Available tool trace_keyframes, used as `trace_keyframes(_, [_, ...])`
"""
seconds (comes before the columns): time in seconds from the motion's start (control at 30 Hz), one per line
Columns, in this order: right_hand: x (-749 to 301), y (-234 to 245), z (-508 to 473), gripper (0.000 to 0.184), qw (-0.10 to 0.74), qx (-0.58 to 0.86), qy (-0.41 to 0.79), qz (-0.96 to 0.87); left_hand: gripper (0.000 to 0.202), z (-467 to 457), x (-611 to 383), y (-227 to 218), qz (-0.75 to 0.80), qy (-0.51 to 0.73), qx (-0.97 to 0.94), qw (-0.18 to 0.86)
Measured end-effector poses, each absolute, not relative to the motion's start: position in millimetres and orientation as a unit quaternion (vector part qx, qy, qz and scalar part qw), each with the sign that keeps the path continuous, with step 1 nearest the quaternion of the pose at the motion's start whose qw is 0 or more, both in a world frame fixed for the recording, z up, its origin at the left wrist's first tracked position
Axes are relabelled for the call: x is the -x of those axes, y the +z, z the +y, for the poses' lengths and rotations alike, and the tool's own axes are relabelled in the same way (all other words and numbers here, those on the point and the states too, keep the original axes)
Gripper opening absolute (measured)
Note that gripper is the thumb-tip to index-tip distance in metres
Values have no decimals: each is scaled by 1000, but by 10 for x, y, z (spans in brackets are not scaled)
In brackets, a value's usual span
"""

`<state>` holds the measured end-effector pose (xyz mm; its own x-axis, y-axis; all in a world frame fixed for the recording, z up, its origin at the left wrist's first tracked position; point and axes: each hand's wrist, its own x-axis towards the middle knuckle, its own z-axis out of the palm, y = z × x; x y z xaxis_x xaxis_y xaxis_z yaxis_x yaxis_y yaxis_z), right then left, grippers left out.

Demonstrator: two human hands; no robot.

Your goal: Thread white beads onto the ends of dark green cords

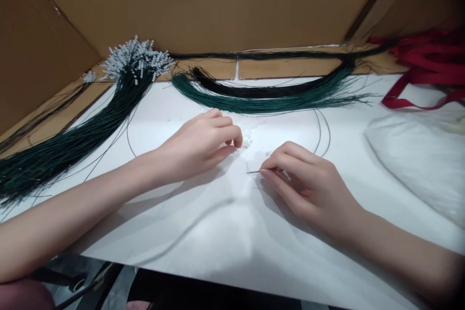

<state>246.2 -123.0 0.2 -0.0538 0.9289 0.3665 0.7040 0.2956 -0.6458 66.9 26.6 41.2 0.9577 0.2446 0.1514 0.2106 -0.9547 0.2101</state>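
dark wire [253,172] juts leftward from the right grip [308,179]

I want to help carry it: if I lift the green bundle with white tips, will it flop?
The green bundle may bend: it's thin-stranded and already curved. Its edges look straggly, so it could tangle. The bumpy white tips might snag, since they splay outward.

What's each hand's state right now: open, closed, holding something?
Left hand: fingers curled by the small white beads; whether it grips one cannot be told.
Right hand: closed, pinching a thin dark wire.
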Motion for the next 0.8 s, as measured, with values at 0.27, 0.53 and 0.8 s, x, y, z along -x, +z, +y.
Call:
trace_keyframes(0.27, [-2471,3,-1242,14,370,573,159,-713,12,309,-713,289,121,72,-989,39])
trace_keyframes(0.53, [-2466,-1,-1242,14,381,564,166,-714,15,314,-744,287,136,46,-988,50])
trace_keyframes(0.8, [-2476,2,-1243,13,386,560,173,-712,17,280,-753,324,139,30,-989,41])
